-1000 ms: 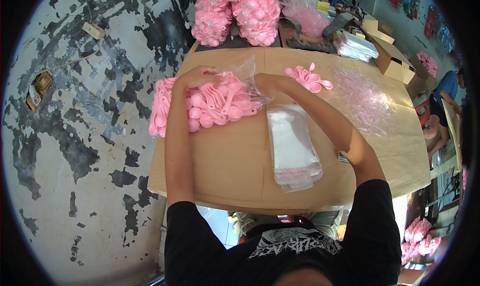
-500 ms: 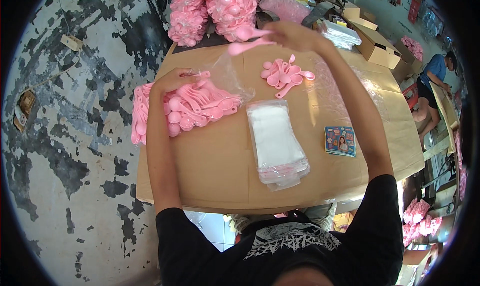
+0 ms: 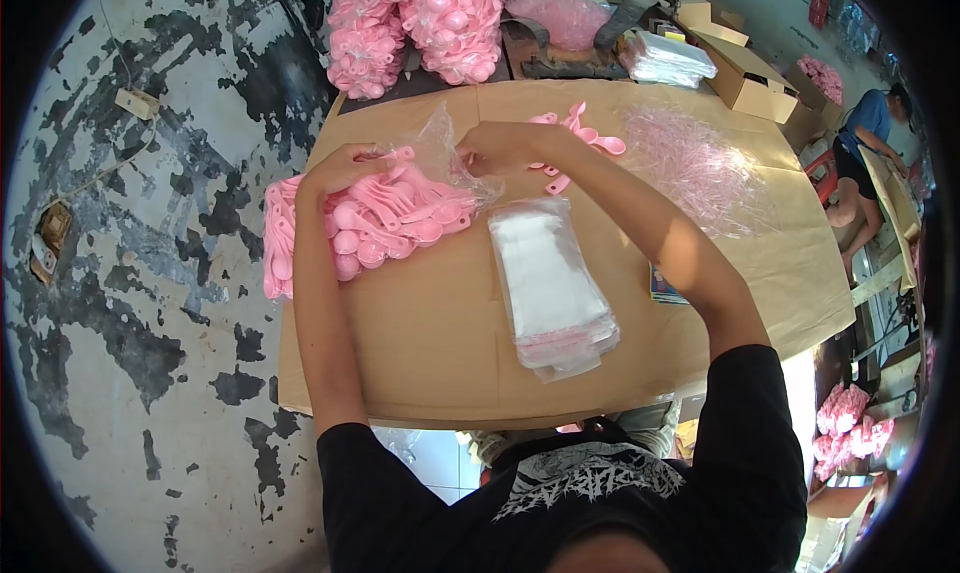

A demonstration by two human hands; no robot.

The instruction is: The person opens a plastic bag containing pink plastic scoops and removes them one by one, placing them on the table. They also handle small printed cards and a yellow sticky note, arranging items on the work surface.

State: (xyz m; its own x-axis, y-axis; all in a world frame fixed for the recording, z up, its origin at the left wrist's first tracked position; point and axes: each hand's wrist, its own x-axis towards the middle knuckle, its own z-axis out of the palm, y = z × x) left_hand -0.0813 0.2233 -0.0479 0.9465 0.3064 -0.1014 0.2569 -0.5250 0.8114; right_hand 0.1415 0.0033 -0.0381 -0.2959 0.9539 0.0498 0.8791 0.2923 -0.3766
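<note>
A heap of pink plastic spoons (image 3: 375,223) lies in a clear plastic bag (image 3: 440,158) at the table's left side. My left hand (image 3: 340,168) grips the bag's left edge above the heap. My right hand (image 3: 495,145) pinches the bag's right edge, so both hands hold its mouth apart. A stack of small clear bags (image 3: 552,283) lies in front of me, just right of the heap. A few loose pink spoons (image 3: 585,138) lie beyond my right wrist.
The brown cardboard-covered table (image 3: 420,363) also bears a pile of thin clear wrappers (image 3: 695,168) at the right. Full bags of pink spoons (image 3: 420,23) stand at the back, with cardboard boxes (image 3: 745,68) beside them. A person (image 3: 865,138) crouches at far right.
My right hand had reached out to the loose spoons at the back; it has come back to the bag's mouth and pinched it. My left hand stayed on the bag.
</note>
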